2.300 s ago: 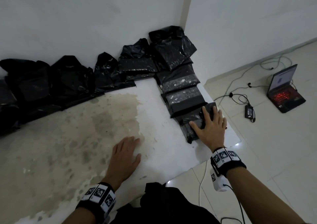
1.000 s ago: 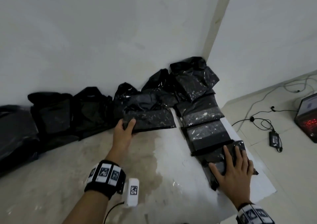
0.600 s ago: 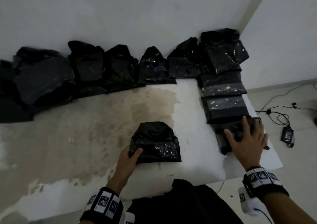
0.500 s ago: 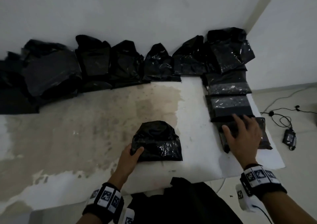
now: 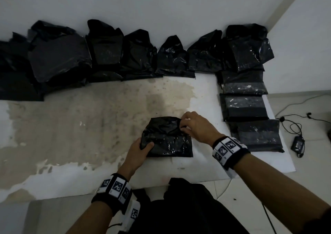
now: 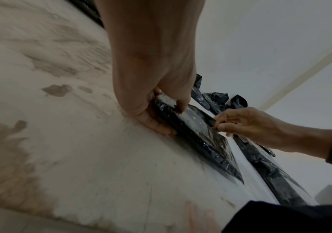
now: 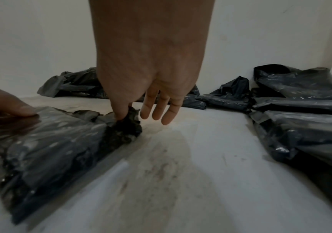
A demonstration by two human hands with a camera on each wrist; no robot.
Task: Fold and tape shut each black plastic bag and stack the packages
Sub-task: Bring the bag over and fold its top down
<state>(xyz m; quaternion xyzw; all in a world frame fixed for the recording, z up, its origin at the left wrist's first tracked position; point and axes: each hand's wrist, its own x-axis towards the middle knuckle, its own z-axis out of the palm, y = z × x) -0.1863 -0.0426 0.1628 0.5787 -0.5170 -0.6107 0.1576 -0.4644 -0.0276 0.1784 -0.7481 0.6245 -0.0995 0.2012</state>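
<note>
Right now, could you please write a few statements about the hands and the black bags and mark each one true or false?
1. The left hand grips the near-left corner of the black bag in front of the person. True.
2. The right hand lies flat on a taped package. False: it pinches the bag's loose open end.
3. Taped packages lie in a row along the mat's right side. True.
4. The bag in the hands is already taped shut. False: its top is still loose and crumpled.

left hand (image 5: 138,152): fingers curled, gripping | right hand (image 5: 196,128): thumb and forefinger pinching, other fingers extended
</note>
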